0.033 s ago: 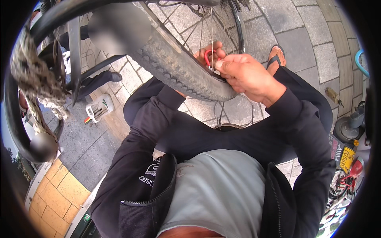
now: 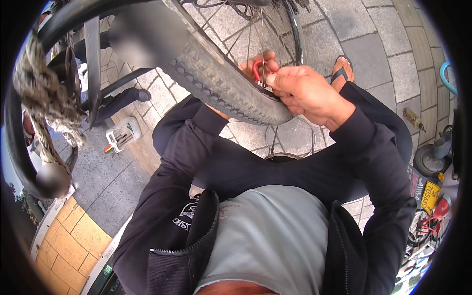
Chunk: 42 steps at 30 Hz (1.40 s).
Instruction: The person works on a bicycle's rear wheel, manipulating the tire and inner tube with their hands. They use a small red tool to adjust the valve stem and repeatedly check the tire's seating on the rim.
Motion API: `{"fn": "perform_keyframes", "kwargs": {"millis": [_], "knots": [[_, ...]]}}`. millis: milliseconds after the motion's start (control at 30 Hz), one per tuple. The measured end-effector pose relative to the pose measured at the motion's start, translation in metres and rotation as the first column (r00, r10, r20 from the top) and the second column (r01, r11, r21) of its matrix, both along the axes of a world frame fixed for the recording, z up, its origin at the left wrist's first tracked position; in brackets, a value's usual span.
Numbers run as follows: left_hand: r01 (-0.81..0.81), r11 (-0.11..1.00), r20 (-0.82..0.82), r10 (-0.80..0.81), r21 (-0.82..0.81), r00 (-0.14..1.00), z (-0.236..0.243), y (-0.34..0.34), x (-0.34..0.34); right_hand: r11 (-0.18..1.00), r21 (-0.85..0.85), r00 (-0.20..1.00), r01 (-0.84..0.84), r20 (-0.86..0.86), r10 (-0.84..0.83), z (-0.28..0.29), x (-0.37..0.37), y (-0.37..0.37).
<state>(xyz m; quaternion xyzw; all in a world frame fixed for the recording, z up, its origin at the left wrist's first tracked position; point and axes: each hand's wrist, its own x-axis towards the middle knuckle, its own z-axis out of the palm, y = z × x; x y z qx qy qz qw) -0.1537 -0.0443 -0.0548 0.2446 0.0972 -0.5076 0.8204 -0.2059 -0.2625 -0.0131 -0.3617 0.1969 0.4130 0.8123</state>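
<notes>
A knobbly black bicycle tire [image 2: 216, 88] on its spoked wheel slants across in front of me. At the inner side of the rim, a small red spoke wrench [image 2: 256, 69] sits by a thin spoke [image 2: 262, 44], close to where the spoke meets the rim. My left hand [image 2: 268, 58] reaches behind the tire, and its curled fingers show beyond the wrench. From the right side, my right hand [image 2: 312, 96] has its thumb and bent fingers closed at the wrench and spoke. The tire hides most of my left hand.
A cut-open white plastic jug [image 2: 124, 132] with tools lies on the paving at left. Frayed rope [image 2: 46, 93] hangs on a dark frame tube. Another person's leg [image 2: 120, 103] stands beyond. At right are a bottle-like object [image 2: 413, 119], a small wheel [image 2: 432, 161] and a yellow plate [image 2: 430, 197].
</notes>
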Motion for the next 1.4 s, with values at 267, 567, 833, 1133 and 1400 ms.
{"fn": "perform_keyframes", "kwargs": {"millis": [267,567,833,1133,1400], "knots": [[0.141,0.9,0.385,-0.312,0.412,0.868,0.038,-0.01,0.025,0.998,-0.062,1.0,0.0,-0.028,-0.002,-0.005,0.001,0.001],[0.024,0.549,0.377,-0.604,0.835,0.702,0.064,-0.029,0.026,0.97,-0.241,0.991,-0.024,0.122,0.055,0.005,0.001,-0.006],[0.03,0.631,0.419,-0.551,0.776,0.722,0.059,-0.016,0.028,0.961,-0.276,0.99,0.02,0.142,0.02,0.006,-0.001,0.006],[0.076,0.606,0.393,-0.6,0.792,0.697,0.063,-0.017,0.026,0.962,-0.258,0.989,0.085,0.135,-0.052,0.008,-0.003,0.01],[0.011,0.597,0.471,-0.645,0.802,0.602,0.062,-0.028,0.028,0.991,-0.105,0.996,0.081,-0.02,-0.083,0.003,-0.006,0.007]]}}
